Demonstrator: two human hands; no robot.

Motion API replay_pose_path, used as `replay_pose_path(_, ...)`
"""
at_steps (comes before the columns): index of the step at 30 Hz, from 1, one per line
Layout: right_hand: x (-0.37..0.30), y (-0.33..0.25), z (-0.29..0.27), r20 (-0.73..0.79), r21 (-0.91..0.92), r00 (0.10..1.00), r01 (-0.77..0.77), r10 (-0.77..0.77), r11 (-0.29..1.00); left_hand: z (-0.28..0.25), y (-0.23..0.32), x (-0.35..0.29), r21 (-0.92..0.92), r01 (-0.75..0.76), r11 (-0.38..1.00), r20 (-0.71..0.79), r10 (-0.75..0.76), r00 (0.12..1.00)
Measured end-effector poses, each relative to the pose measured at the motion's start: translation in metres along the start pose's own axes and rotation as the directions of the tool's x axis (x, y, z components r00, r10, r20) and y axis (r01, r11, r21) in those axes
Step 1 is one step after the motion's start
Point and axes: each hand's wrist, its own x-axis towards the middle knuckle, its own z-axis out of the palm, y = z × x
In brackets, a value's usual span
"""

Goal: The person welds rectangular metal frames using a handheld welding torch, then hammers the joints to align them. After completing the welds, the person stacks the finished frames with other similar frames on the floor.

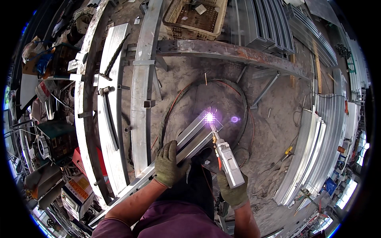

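Observation:
My right hand (pixel 234 193), in an olive work glove, is closed around the grip of a silver welding gun (pixel 229 162). The gun's nozzle points up and left, and a bright violet-white spark (pixel 210 118) burns at its tip, against the far end of a metal tube frame (pixel 195 129). Two parallel silver bars of this frame slant from lower left toward the spark. My left hand (pixel 170 163), gloved alike, wraps over the frame partway along it, its fingers curled on the metal. Glare hides the exact spot where nozzle and frame meet.
Long steel beams (pixel 145 83) stand to the left, with a hammer (pixel 105 90) lying on one. A rusty crossbeam (pixel 238 51) spans ahead, a plastic crate (pixel 194 29) behind it. Looped hose (pixel 168 107) lies on the floor. Metal profiles (pixel 305 158) are stacked at right.

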Motion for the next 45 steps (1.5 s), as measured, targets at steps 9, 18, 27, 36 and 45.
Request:
replay_pose_path(9,-0.006,0.004,-0.001,0.016,0.017,1.000,-0.018,0.018,1.000,0.000,0.000,0.001,-0.003,0.002,1.000,0.019,-0.002,1.000)
replay_pose_path(18,-0.002,0.000,-0.002,0.026,0.046,0.999,-0.027,0.026,0.999,-0.001,-0.002,-0.001,-0.013,-0.017,1.000,0.011,0.017,1.000)
replay_pose_path(27,-0.011,-0.004,-0.017,0.074,0.088,0.997,-0.026,0.019,0.996,0.004,0.000,0.000,-0.017,-0.015,1.000,-0.021,0.015,1.000)
replay_pose_path(36,0.005,-0.005,-0.074,0.096,0.176,0.985,-0.160,0.145,0.971,-0.160,0.002,0.072,-0.474,0.005,0.880,-0.567,-0.309,0.763)
replay_pose_path(45,0.091,-0.053,-0.140,-0.461,0.434,0.882,0.129,0.097,0.891,-0.113,-0.017,0.007,-0.258,0.140,0.956,-0.272,-0.210,0.939)
